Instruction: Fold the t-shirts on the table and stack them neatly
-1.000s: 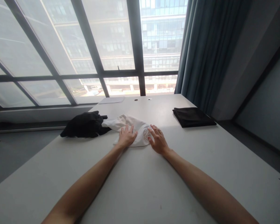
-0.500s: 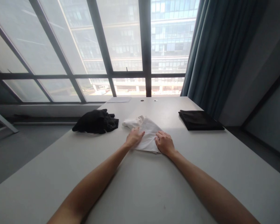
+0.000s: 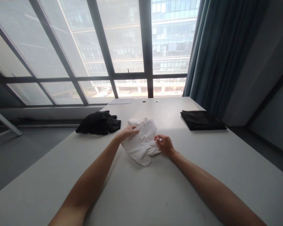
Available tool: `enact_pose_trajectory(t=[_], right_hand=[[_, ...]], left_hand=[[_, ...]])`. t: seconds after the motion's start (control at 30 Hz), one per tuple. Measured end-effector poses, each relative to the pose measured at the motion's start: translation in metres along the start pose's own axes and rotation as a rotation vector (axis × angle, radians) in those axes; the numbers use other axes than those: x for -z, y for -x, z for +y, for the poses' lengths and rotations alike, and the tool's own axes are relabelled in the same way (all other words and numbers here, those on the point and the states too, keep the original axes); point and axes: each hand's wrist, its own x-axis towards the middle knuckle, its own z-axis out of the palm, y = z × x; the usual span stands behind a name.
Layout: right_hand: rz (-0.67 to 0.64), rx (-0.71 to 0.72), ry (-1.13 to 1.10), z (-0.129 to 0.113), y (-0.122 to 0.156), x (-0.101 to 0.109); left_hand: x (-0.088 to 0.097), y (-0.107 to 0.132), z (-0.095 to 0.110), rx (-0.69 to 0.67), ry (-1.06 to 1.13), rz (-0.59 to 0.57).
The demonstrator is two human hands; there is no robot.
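A rumpled white cloth garment (image 3: pixel 141 142) lies in front of me, with a rounded flap hanging toward me and a bunched part at its far side. My left hand (image 3: pixel 128 132) grips its left edge, thumb and fingers closed on the fabric. At the right edge, my right hand (image 3: pixel 165 144) is curled with its fingertips pinching the cloth. Which kind of garment it is, I cannot tell.
On the white table (image 3: pixel 136 194), a crumpled black garment (image 3: pixel 97 123) sits at the left and a folded black cloth (image 3: pixel 202 120) at the right. Pale sheets (image 3: pixel 120 101) lie at the far edge. Behind stand windows and a blue curtain (image 3: pixel 207 47).
The white cloth has shifted and opened toward me, its near edge now a rounded flap. My left hand has moved left and slightly away; my right hand has curled tighter.
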Motion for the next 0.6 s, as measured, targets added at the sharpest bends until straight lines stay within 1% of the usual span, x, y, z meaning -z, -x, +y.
enact_pose_trajectory(t=[0.1, 0.17, 0.23, 0.3, 0.37, 0.43, 0.47, 0.53, 0.6], right_hand=[[0.105, 0.004, -0.198, 0.007, -0.009, 0.005], [0.167, -0.002, -0.333, 0.012, -0.016, 0.011], [0.186, -0.042, -0.437, 0.017, -0.022, 0.017], [0.164, -0.108, -0.518, 0.022, -0.026, 0.021], [0.119, -0.184, -0.576, 0.027, -0.028, 0.023], [0.063, -0.235, -0.601, 0.03, -0.028, 0.024], [0.035, -0.242, -0.604, 0.031, -0.027, 0.023], [-0.014, -0.22, -0.617, 0.032, -0.025, 0.022], [-0.056, -0.189, -0.645, 0.031, -0.024, 0.019]], left_hand=[[0.007, 0.014, 0.025, -0.008, 0.111, -0.273], [0.004, 0.023, 0.04, -0.058, 0.157, -0.446], [-0.009, 0.029, 0.049, -0.115, 0.166, -0.59], [-0.03, 0.032, 0.051, -0.172, 0.159, -0.708], [-0.056, 0.031, 0.048, -0.241, 0.099, -0.741], [-0.078, 0.03, 0.042, -0.32, 0.007, -0.718], [-0.086, 0.029, 0.039, -0.358, -0.027, -0.704], [-0.094, 0.029, 0.035, -0.418, -0.042, -0.69], [-0.094, 0.03, 0.033, -0.435, -0.003, -0.696]])
